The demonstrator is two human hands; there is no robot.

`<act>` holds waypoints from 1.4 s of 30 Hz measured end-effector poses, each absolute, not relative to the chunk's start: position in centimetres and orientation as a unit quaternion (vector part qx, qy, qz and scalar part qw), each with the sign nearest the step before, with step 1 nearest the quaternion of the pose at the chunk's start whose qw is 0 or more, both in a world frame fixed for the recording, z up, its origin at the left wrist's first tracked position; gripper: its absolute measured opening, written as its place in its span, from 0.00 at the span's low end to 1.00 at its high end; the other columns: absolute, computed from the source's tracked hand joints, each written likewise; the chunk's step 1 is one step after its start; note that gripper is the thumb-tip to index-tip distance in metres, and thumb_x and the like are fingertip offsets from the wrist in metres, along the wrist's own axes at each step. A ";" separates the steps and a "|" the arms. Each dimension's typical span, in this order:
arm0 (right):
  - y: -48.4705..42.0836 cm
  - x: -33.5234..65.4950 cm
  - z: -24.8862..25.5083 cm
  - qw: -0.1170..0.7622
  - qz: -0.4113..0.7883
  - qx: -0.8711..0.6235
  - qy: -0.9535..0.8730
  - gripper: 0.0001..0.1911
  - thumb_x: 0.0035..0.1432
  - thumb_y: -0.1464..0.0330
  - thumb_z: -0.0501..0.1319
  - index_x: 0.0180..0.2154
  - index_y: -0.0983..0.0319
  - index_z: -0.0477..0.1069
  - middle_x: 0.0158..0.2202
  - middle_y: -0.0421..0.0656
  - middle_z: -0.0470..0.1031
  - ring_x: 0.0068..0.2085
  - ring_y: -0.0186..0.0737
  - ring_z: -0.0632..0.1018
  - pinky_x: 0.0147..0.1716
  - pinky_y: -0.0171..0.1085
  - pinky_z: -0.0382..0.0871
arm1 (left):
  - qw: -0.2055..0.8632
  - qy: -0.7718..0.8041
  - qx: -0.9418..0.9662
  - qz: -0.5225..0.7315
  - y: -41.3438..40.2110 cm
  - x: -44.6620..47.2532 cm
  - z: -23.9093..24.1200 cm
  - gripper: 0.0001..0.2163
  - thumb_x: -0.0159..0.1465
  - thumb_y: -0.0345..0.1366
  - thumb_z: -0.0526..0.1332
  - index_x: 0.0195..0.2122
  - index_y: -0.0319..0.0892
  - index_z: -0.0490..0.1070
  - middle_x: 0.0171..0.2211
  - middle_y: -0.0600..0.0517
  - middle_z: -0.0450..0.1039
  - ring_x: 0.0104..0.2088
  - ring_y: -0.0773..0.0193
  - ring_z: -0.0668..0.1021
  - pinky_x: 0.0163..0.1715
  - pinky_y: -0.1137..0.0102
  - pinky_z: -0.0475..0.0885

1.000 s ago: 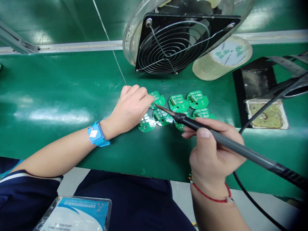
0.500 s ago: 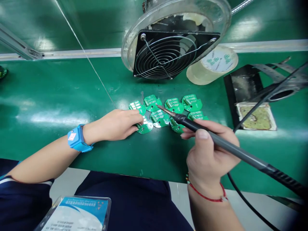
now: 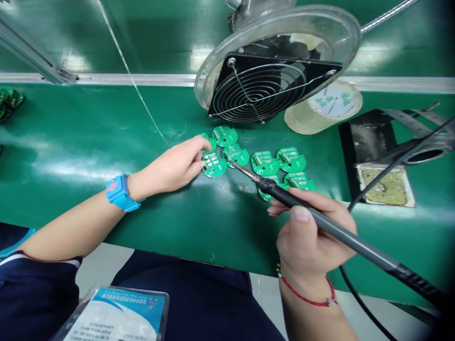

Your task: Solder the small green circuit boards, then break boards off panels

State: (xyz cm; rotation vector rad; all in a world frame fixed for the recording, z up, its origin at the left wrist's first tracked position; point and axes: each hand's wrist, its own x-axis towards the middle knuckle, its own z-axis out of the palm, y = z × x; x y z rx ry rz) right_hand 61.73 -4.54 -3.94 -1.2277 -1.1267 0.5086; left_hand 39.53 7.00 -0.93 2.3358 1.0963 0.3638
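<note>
Several small green circuit boards (image 3: 265,163) lie in a cluster on the green bench top (image 3: 88,142). My left hand (image 3: 176,163), with a blue wrist strap (image 3: 119,193), has its fingertips pinched on the edge of one circuit board (image 3: 214,167) at the cluster's left. My right hand (image 3: 309,232) grips a dark soldering iron (image 3: 320,222) like a pen. Its metal tip (image 3: 235,165) sits at the edge of a board (image 3: 236,154) just right of my left fingers.
A tilted fan (image 3: 266,87) in a clear round housing stands behind the boards, with a roll of clear tape (image 3: 323,111) to its right. A black tray with a sponge (image 3: 386,187) and iron stand (image 3: 424,149) is at the right. More green boards (image 3: 9,102) lie far left.
My left hand has slid boards at the cluster's left upward and apart and now pinches one. The iron tip has stayed near the same boards. The view has shifted slightly.
</note>
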 end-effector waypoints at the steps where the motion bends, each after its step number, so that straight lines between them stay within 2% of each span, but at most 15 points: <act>1: -4.7 61.7 -4.0 0.636 0.228 -0.536 -0.506 0.10 0.57 0.69 0.64 0.42 0.61 0.76 0.29 0.39 0.78 0.24 0.35 0.78 0.21 0.33 0.73 | 0.276 0.433 0.845 0.153 6.8 39.4 -0.9 0.06 0.62 0.26 0.54 0.40 0.39 0.66 0.28 0.55 0.66 0.27 0.69 0.68 0.28 0.73 0.64; 4: -5.0 61.7 -4.3 0.613 0.231 -0.536 -0.532 0.09 0.57 0.69 0.63 0.42 0.60 0.76 0.28 0.38 0.78 0.24 0.35 0.78 0.21 0.33 0.72 | 0.278 0.474 0.815 0.183 5.9 38.8 -0.8 0.06 0.58 0.23 0.54 0.30 0.40 0.65 0.26 0.55 0.65 0.26 0.70 0.67 0.27 0.74 0.62; 7: -5.1 61.6 -4.5 0.583 0.237 -0.550 -0.549 0.08 0.58 0.68 0.63 0.41 0.60 0.76 0.27 0.38 0.78 0.23 0.36 0.78 0.21 0.35 0.72 | 0.265 0.469 0.819 0.196 5.1 38.6 -1.1 0.07 0.56 0.21 0.54 0.27 0.40 0.65 0.27 0.55 0.64 0.27 0.70 0.67 0.28 0.73 0.63; 13: -5.1 61.5 -4.5 0.568 0.256 -0.551 -0.555 0.08 0.58 0.68 0.63 0.41 0.60 0.76 0.26 0.39 0.77 0.24 0.35 0.78 0.21 0.33 0.72 | 0.223 0.441 0.842 0.215 4.5 39.6 -1.8 0.09 0.56 0.21 0.53 0.34 0.39 0.66 0.28 0.54 0.65 0.27 0.70 0.66 0.28 0.72 0.63; 22: -5.1 61.3 -4.5 0.563 0.264 -0.563 -0.544 0.08 0.57 0.68 0.64 0.41 0.60 0.76 0.26 0.38 0.78 0.24 0.37 0.78 0.22 0.35 0.73 | 0.170 0.431 0.869 0.171 4.3 40.0 -2.3 0.07 0.59 0.23 0.51 0.36 0.40 0.64 0.35 0.49 0.70 0.32 0.65 0.71 0.30 0.69 0.65; 28: -5.2 61.3 -4.7 0.563 0.264 -0.568 -0.538 0.09 0.56 0.68 0.64 0.41 0.60 0.77 0.25 0.38 0.78 0.23 0.38 0.78 0.22 0.38 0.73 | 0.155 0.421 0.884 0.136 4.2 40.3 -2.5 0.09 0.60 0.24 0.50 0.39 0.40 0.64 0.35 0.49 0.70 0.32 0.64 0.71 0.31 0.69 0.66; 33: -5.2 61.2 -4.8 0.565 0.257 -0.569 -0.539 0.08 0.57 0.67 0.64 0.40 0.59 0.77 0.25 0.38 0.78 0.24 0.39 0.78 0.21 0.38 0.72 | 0.144 0.409 0.894 0.113 4.0 40.6 -2.5 0.11 0.61 0.23 0.49 0.41 0.39 0.65 0.37 0.47 0.71 0.37 0.61 0.73 0.36 0.68 0.68; 38: -5.0 61.2 -4.7 0.581 0.250 -0.560 -0.535 0.09 0.57 0.68 0.64 0.41 0.59 0.77 0.25 0.38 0.77 0.24 0.38 0.78 0.21 0.37 0.72 | 0.123 0.402 0.898 0.128 4.0 40.7 -2.5 0.13 0.59 0.21 0.49 0.43 0.39 0.65 0.36 0.48 0.70 0.37 0.61 0.73 0.36 0.67 0.69; 42: -5.0 61.3 -4.6 0.560 0.252 -0.567 -0.549 0.09 0.57 0.68 0.64 0.42 0.60 0.76 0.25 0.38 0.77 0.24 0.39 0.78 0.21 0.38 0.73 | 0.087 0.390 0.907 0.130 4.1 40.6 -2.9 0.13 0.61 0.22 0.49 0.44 0.39 0.65 0.37 0.47 0.72 0.39 0.59 0.74 0.39 0.65 0.69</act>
